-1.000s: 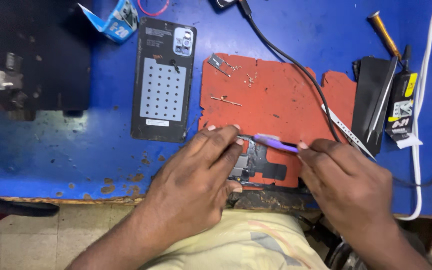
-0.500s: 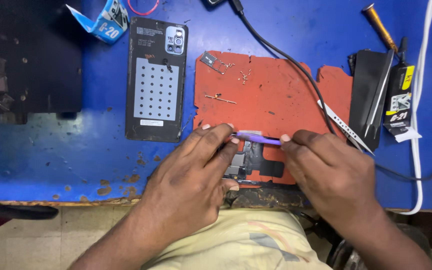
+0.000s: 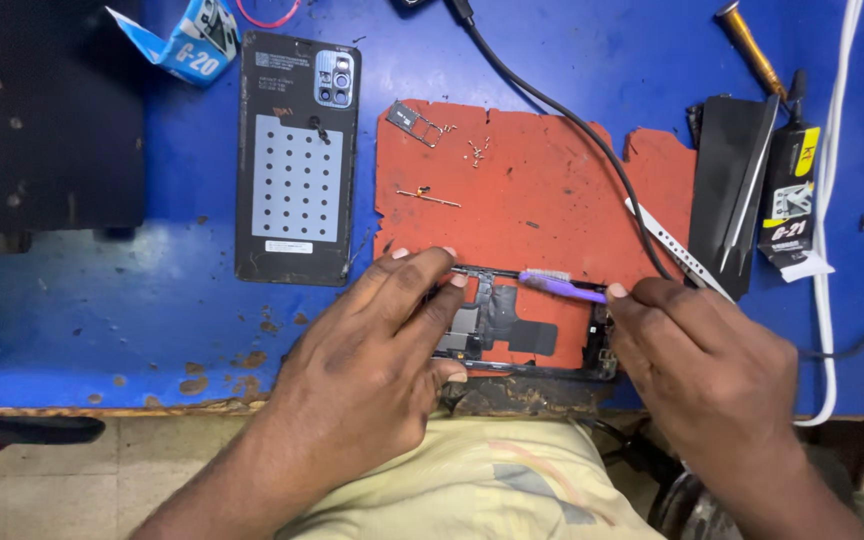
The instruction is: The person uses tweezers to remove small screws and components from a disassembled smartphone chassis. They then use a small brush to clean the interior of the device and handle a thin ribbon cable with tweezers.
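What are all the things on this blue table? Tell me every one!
opened phone: 1, black, on the mat's near edge, under both hands
brush: 1, purple, over the phone, in the right hand
mat: 1, red, middle of table
phone back cover: 1, black with grey panel, left of mat
small screws: a few, metal, top of mat
cable: 1, black, across mat
tweezers: 1, silver, on black slab at right
screwdriver: 1, orange handle, top right
table: 1, blue
left hand: 1, pressing on phone
right hand: 1, holding brush
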